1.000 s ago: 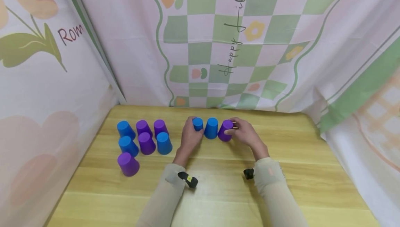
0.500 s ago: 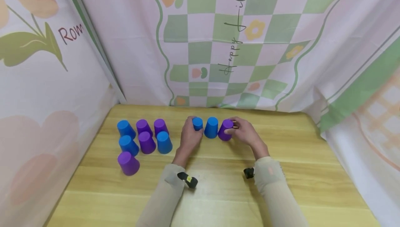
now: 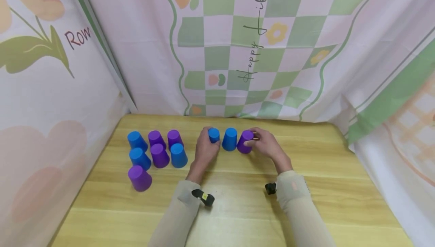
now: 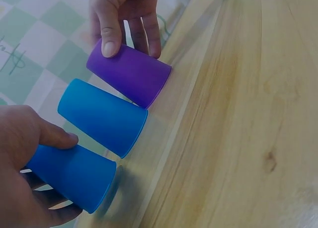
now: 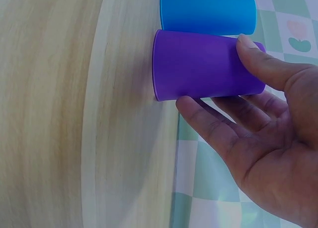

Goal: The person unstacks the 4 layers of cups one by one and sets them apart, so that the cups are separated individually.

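Note:
Upside-down plastic cups stand in a short row at the back middle of the table. My left hand (image 3: pixel 205 148) grips the blue cup (image 4: pixel 74 176) at the row's left end, thumb on its near side and fingers around the far side. A second blue cup (image 3: pixel 229 139) stands in the middle, a narrow gap away from the held one. At the right end, the purple cup (image 5: pixel 206 65) touches or nearly touches the middle one. My right hand (image 3: pixel 268 145) holds this purple cup, its thumb (image 5: pixel 261 59) on the near side and fingers along the right side.
On the left of the wooden table (image 3: pixel 234 209) several more upside-down cups stand in rows, such as a blue cup (image 3: pixel 178 155) and a front purple cup (image 3: pixel 139 178). A patterned cloth (image 3: pixel 251 50) hangs behind the table's back edge.
My left hand has shifted slightly left with the blue cup, widening its gap to the middle cup. The right hand and the purple cup have stayed put.

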A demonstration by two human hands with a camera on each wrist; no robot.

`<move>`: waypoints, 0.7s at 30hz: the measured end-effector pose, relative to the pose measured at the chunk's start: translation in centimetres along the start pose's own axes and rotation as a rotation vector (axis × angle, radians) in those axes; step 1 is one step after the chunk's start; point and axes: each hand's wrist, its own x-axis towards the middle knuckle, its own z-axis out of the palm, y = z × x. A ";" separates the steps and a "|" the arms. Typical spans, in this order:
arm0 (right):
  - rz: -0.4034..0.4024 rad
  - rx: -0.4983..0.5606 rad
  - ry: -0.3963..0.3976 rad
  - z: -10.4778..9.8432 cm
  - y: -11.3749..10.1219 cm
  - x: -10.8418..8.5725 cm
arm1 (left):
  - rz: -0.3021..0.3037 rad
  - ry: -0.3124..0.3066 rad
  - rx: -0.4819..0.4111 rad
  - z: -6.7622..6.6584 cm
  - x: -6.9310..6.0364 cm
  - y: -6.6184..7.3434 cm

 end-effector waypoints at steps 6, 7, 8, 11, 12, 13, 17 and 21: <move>0.002 -0.005 -0.006 0.1 0.0 0.0 | -0.003 0.001 -0.004 -0.1 -0.6 -0.1; 0.002 -0.004 -0.005 0.1 0.1 0.0 | -0.005 0.002 -0.004 -0.1 -0.6 -0.1; 0.001 -0.005 -0.004 0.1 0.1 0.0 | -0.006 0.001 -0.004 -0.1 -0.7 -0.1; 0.006 0.001 0.002 0.2 0.2 0.0 | -0.013 -0.003 -0.005 -0.2 -0.9 -0.1; 0.003 0.002 0.001 0.2 0.2 0.0 | -0.015 -0.004 -0.004 -0.2 -1.0 -0.1; 0.001 0.005 0.000 0.2 0.2 0.0 | -0.016 -0.005 -0.003 -0.2 -1.0 -0.1; 0.000 0.010 -0.001 0.2 0.1 -0.1 | -0.013 -0.003 0.006 -0.4 -1.3 0.0; 0.007 0.006 0.000 0.1 0.0 -0.1 | 0.013 0.009 0.007 -0.6 -1.5 0.2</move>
